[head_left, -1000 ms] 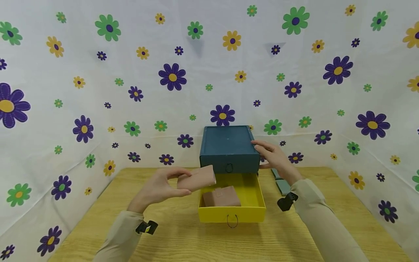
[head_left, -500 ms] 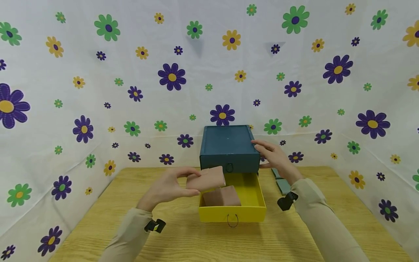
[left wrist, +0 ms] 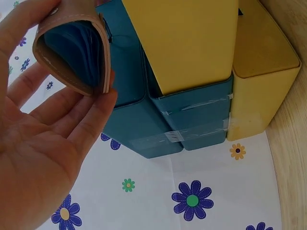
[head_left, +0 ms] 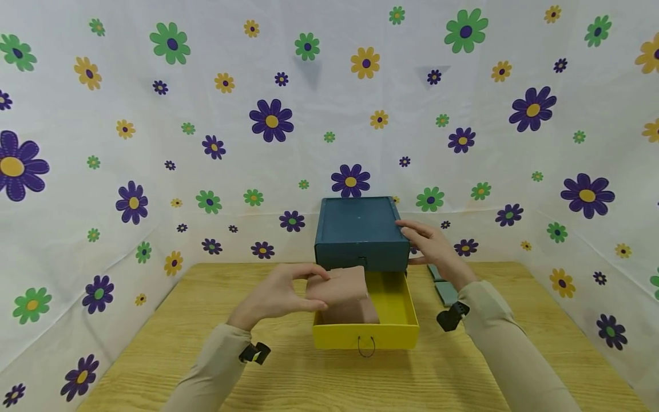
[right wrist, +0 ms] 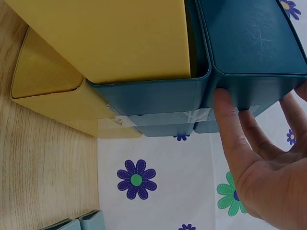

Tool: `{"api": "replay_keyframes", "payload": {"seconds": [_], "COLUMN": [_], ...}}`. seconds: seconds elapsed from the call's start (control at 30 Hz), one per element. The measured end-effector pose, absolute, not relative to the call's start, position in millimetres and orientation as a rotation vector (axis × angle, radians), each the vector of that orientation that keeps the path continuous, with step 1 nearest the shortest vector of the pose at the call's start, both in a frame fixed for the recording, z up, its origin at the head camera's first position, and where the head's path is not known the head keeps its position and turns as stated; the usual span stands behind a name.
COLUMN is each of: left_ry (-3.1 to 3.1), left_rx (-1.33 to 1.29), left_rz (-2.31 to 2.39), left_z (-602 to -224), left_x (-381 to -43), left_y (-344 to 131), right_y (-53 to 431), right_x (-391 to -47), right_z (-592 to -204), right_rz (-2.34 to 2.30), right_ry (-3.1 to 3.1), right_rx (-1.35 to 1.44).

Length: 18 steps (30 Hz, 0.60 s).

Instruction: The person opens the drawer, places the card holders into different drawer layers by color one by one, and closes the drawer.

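Note:
A pinkish-tan leather wallet (head_left: 337,285) is pinched between the thumb and fingers of my left hand (head_left: 278,294), above the left part of a pulled-out yellow drawer (head_left: 365,337). In the left wrist view the wallet (left wrist: 72,13) shows its open end, with blue sleeves inside. Beneath it in the drawer lies another pinkish-tan wallet (head_left: 355,315), partly hidden. My right hand (head_left: 432,252) rests its fingers against the right side of the upper blue drawer box (head_left: 360,223); the right wrist view shows extended fingertips (right wrist: 224,98) on its side.
Two teal folded items (head_left: 445,293) lie on the wooden table (head_left: 288,366), right of the drawer stack. A closed yellow box (right wrist: 48,72) sits at the bottom of the stack, and clear tape (right wrist: 163,119) runs across the sides. Behind hangs a white flowered cloth (head_left: 231,171).
My left hand has moved right with the wallet, from left of the yellow drawer to over it, now overlapping the wallet inside. The right hand stays where it was.

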<state>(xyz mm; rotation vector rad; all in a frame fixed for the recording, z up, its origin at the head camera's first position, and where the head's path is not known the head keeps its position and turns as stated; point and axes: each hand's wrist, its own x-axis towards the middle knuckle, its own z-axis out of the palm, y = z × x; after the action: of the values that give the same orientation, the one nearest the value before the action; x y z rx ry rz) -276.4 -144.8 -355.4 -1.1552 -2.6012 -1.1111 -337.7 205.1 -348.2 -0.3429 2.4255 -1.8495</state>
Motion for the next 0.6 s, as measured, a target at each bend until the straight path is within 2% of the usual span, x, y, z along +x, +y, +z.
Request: {"api": "replay_keyframes", "payload": {"seconds": [0.6], "left_ry": [-2.675], "left_rx": [-1.26], "left_rz": [-0.975], "left_z": [-353.5], "left_x": [-279.0], "left_y": [-123.6], "right_y": [205.5], "right_x": [-339.9], "right_z": [-349.6], "right_rz": [-1.851], "right_ry": [2.42], "right_rx": [-0.352]}}
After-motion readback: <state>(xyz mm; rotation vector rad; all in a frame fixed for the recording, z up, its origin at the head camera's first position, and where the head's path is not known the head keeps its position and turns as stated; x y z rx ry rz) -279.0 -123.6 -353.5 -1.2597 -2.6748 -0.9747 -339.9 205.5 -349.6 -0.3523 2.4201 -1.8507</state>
